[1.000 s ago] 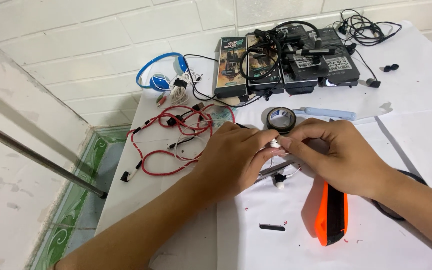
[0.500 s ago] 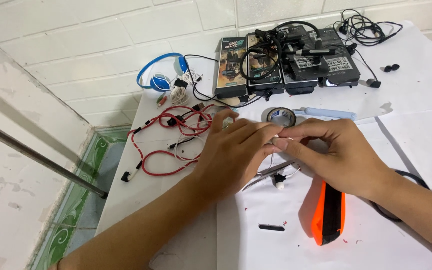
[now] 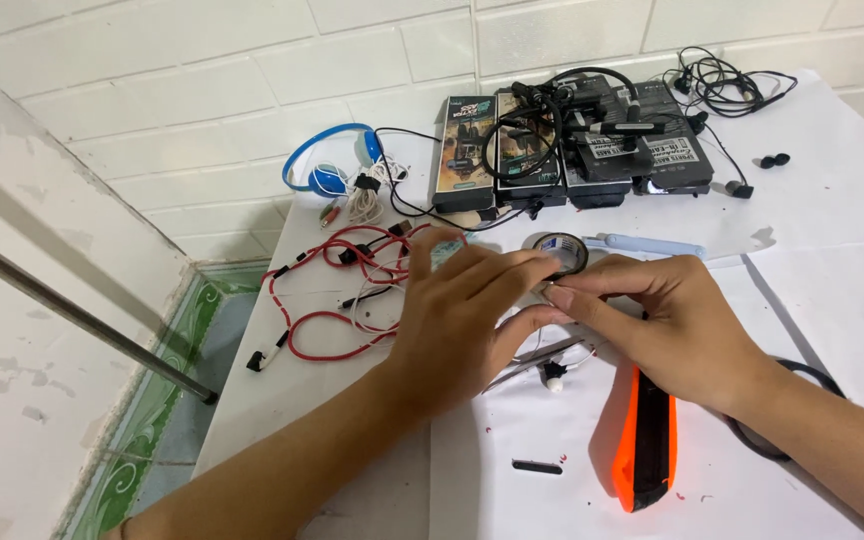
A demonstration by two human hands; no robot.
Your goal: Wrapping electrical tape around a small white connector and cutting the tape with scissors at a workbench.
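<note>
Two hands meet just below the tape roll (image 3: 559,252): the left hand (image 3: 462,320) and right hand (image 3: 667,325) pinch fingertips together on something too small to make out. The left hand hides part of the red cable (image 3: 327,300). An orange cutter (image 3: 644,445) lies below the right hand.

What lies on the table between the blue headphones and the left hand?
In the head view, a tangle of red cable with thin white wire lies on the table between the blue headphones and the left hand.
</note>
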